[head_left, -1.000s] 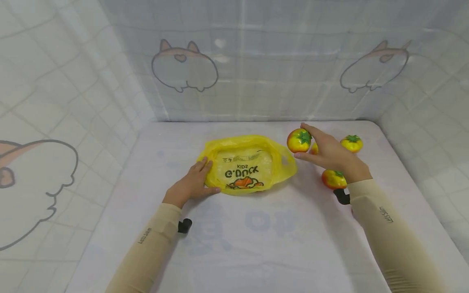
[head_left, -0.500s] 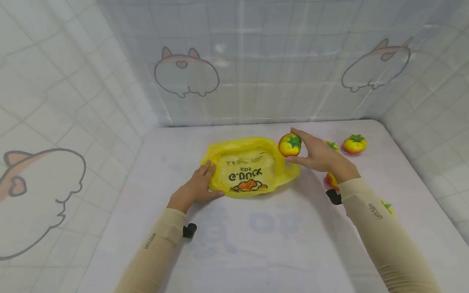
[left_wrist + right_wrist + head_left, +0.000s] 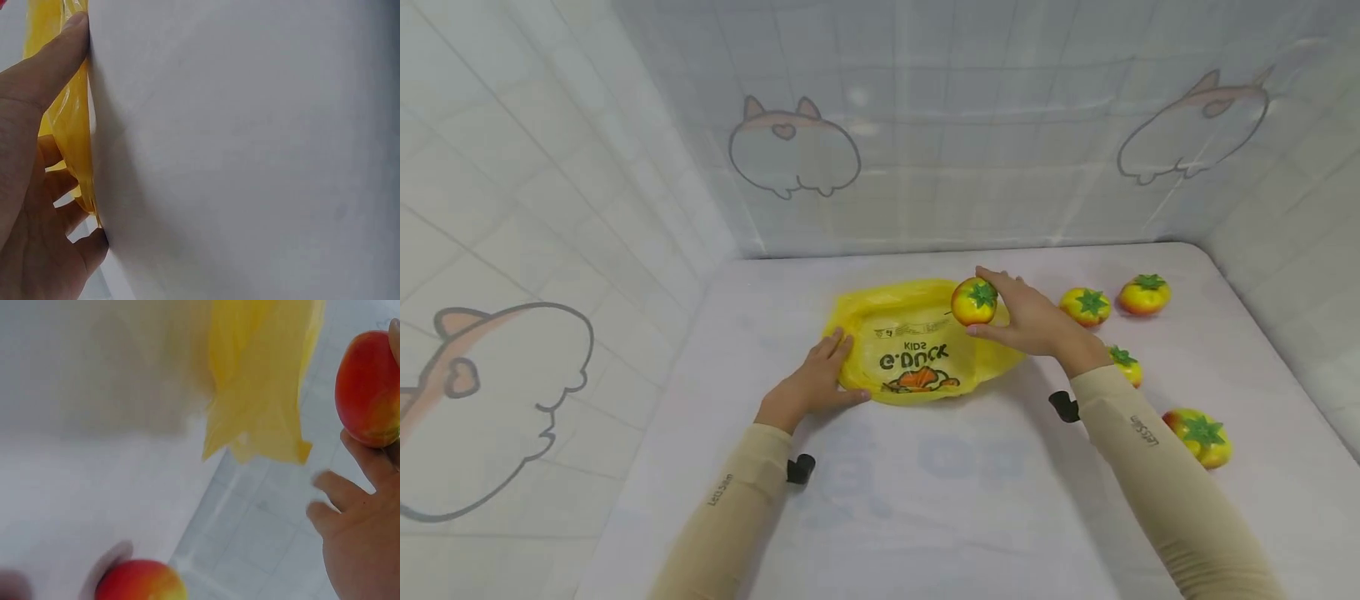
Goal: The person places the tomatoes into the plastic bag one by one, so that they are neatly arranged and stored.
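Note:
A yellow plastic bag with a duck print lies on the table, its rim raised around a flat middle. My left hand rests at its left end, fingers on the rim and thumb spread along the near side; in the left wrist view the thumb touches the yellow film. My right hand pinches a yellow-red persimmon with a green leafy top between thumb and fingers, above the bag's right end. The right wrist view shows this persimmon partly, cut off by the frame edge.
To the right lie more persimmons: one at the back, one beside it, one partly behind the right forearm, and a cluster nearer the front. Tiled-pattern sheets enclose the table at the back and sides.
My right hand has carried the persimmon leftward, from beside the bag to over its right end. The left hand keeps its place on the bag. More persimmons show past the right forearm.

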Available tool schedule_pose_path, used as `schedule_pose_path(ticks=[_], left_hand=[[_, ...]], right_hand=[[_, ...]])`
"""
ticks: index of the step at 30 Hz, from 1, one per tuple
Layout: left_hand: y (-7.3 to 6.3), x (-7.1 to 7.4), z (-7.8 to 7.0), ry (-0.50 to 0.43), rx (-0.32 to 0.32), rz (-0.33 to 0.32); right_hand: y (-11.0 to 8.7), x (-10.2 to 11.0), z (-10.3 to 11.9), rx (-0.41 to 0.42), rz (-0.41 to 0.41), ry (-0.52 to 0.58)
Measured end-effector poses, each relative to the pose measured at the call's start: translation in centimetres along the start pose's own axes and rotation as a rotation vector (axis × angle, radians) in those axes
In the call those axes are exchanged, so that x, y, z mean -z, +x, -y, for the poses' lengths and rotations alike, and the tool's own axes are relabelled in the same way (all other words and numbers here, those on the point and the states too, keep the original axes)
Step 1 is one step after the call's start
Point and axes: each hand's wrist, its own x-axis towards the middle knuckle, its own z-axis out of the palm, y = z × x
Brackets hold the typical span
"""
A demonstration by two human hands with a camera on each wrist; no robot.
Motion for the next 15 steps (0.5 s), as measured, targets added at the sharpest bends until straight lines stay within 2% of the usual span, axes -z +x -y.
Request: schedule_pose_path(ticks=[6, 15], left_hand=[[0.1, -0.4, -0.7, 0.016, 0.002, 0.001], [-0.6, 0.2, -0.7, 0.024, 0.034, 0.015]], right_hand=[[0.9, -0.5, 0.3, 0.060, -0.049, -0.032], [2.4, -1.4, 1.6, 0.077, -0.036, -0.012]])
